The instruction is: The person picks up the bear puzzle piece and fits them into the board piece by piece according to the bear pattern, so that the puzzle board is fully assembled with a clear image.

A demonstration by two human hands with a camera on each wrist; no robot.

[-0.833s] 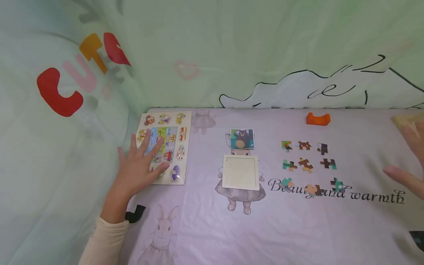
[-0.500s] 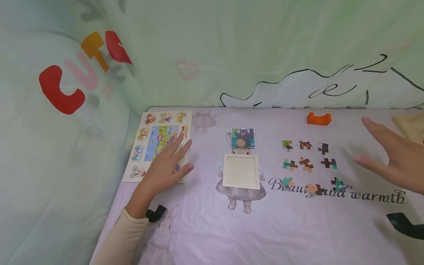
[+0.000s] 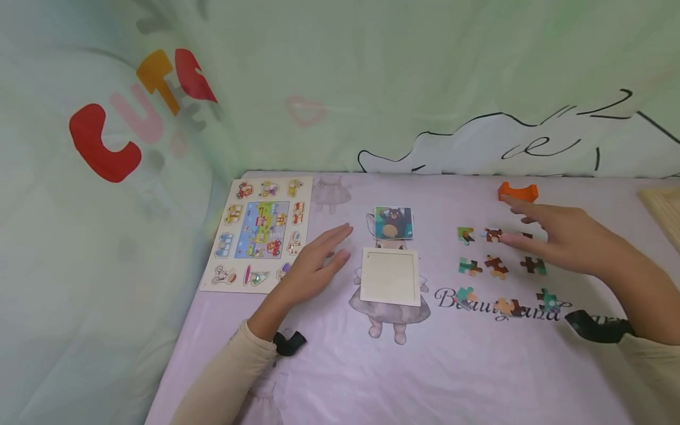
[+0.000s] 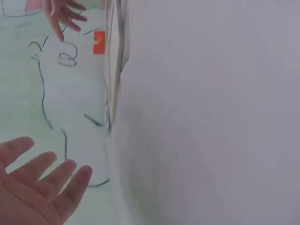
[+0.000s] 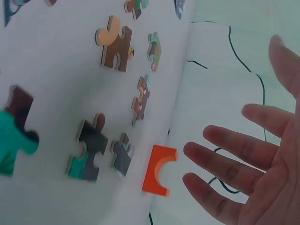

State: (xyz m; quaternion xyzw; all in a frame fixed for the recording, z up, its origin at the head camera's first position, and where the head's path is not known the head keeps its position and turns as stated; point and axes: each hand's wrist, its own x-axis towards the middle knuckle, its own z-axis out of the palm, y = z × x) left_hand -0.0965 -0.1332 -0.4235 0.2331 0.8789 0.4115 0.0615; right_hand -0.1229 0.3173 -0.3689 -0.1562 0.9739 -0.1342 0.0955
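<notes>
My left hand [image 3: 313, 265] hovers with extended fingers between the vehicle puzzle board [image 3: 223, 268] and a pale square puzzle tray [image 3: 390, 277]; it holds nothing. In the left wrist view, the left hand's fingers [image 4: 70, 187] are spread. My right hand [image 3: 571, 239], holding nothing, reaches over loose jigsaw pieces [image 3: 496, 267] and overlaps one in the top row. Spread fingers [image 5: 232, 164] show in the right wrist view, near brown and teal pieces [image 5: 91, 150]. Behind the tray lies a square bear picture [image 3: 393, 223].
An orange block with a curved notch [image 3: 523, 193] sits at the back, near the right fingertips in the head view. A wooden board [image 3: 664, 206] lies at the right edge. Printed fabric walls [image 3: 329, 141] bound the table at the back and left.
The left hand has moved right, off the vehicle board and toward the tray. The right hand has come in leftward from the edge, over the jigsaw pieces.
</notes>
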